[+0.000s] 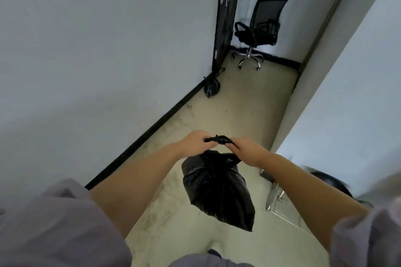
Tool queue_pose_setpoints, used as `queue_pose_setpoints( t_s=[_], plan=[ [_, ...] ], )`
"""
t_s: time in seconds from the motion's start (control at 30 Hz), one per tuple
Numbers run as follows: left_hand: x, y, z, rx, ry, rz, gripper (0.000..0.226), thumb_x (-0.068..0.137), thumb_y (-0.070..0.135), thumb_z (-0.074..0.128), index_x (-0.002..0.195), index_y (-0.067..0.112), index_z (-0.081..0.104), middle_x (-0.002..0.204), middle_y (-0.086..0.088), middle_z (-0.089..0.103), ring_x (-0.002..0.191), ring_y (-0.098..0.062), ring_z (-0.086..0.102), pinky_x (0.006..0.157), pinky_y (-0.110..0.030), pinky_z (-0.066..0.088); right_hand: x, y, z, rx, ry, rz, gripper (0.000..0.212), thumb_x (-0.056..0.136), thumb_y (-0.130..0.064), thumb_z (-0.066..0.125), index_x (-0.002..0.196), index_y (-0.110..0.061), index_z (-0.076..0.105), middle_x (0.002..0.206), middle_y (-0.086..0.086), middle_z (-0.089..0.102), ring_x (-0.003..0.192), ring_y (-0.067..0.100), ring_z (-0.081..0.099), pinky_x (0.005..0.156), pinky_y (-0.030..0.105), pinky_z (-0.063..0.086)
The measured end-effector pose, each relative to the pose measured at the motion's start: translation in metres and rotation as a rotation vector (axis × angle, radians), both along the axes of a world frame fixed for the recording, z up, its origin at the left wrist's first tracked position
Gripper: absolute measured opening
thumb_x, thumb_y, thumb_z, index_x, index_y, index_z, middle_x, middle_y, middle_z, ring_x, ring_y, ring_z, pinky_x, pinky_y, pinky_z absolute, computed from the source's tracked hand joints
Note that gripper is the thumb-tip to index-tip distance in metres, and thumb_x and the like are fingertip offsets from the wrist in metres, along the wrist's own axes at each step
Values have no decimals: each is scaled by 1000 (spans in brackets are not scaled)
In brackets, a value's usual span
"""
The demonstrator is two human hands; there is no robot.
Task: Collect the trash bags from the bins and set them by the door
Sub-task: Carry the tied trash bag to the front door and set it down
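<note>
Both hands pinch the twisted black handles of a trash bag [218, 188] — left hand [195, 141] and right hand [245, 150] each curled round one end, the full bag hanging between the forearms above the pale floor [238, 110]. Ahead, a second tied bag [212, 88] sits against the baseboard beside the dark door [225, 17] — an office chair [259, 30] beyond; no writing is readable

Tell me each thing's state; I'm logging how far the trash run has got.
Held trash bag: tied, hanging above the floor.
Left hand: fingers gripping the bag's knot.
Right hand: fingers gripping the knot too.
Second trash bag: tied, on the floor by the door.
Door: open.
Office chair: upright, unoccupied.
</note>
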State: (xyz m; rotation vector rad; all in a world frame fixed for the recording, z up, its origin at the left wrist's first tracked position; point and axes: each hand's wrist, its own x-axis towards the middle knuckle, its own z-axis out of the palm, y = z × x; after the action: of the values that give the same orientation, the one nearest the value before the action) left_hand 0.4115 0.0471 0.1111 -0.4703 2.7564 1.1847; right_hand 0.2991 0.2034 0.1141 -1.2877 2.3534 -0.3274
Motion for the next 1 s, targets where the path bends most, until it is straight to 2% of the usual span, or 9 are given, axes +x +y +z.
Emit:
queue_pose_setpoints(
  t_s=[0.2, 0.43, 0.57, 0.7, 0.83, 1.0],
  plan=[
    [-115, -70, 9, 23, 9, 54, 29, 95, 28, 51, 73, 9, 49, 59, 2, 42, 57, -15, 41, 57, -28, 30, -120, -78, 17, -1, 15, 68, 28, 101, -31, 35, 89, -10, 50, 68, -1, 45, 68, 21, 45, 58, 32, 31],
    [-247, -167, -8, 51, -20, 74, 31, 95, 31, 52, 74, 9, 50, 59, 1, 42, 59, -17, 42, 62, -32, 31, -251, -170, 2, -19, -15, 48, 30, 101, -32, 35, 88, -10, 50, 65, -3, 44, 56, 12, 40, 51, 26, 28],
    [-312, -222, -8, 53, -41, 59, 30, 95, 32, 52, 76, 9, 50, 60, 2, 41, 58, -15, 41, 61, -30, 31, -318, -225, -2, -35, -30, 29, 30, 100, -30, 37, 87, -8, 52, 67, 0, 47, 62, 20, 45, 54, 30, 30],
    [-376, -273, -8, 6, -55, 48, 30, 95, 33, 51, 78, 8, 53, 61, 2, 43, 62, -17, 45, 63, -30, 32, -376, -273, -4, -61, -72, 15, 27, 100, -29, 38, 80, -12, 47, 64, -4, 45, 60, 16, 43, 53, 28, 30],
    [-443, -312, -17, 44, -95, 75, 30, 95, 32, 52, 78, 7, 53, 61, 0, 43, 64, -20, 46, 65, -31, 33, -444, -312, -14, -48, -114, 1, 27, 100, -28, 39, 77, -14, 46, 63, -6, 44, 56, 12, 41, 52, 24, 30],
    [-523, -359, -32, 85, -121, 176, 32, 94, 35, 53, 72, 12, 51, 61, 1, 45, 63, -18, 47, 65, -30, 33, -531, -367, -22, -37, -145, 55, 34, 100, -28, 40, 66, -26, 39, 63, -8, 45, 54, 6, 41, 50, 21, 30]
  ],
)
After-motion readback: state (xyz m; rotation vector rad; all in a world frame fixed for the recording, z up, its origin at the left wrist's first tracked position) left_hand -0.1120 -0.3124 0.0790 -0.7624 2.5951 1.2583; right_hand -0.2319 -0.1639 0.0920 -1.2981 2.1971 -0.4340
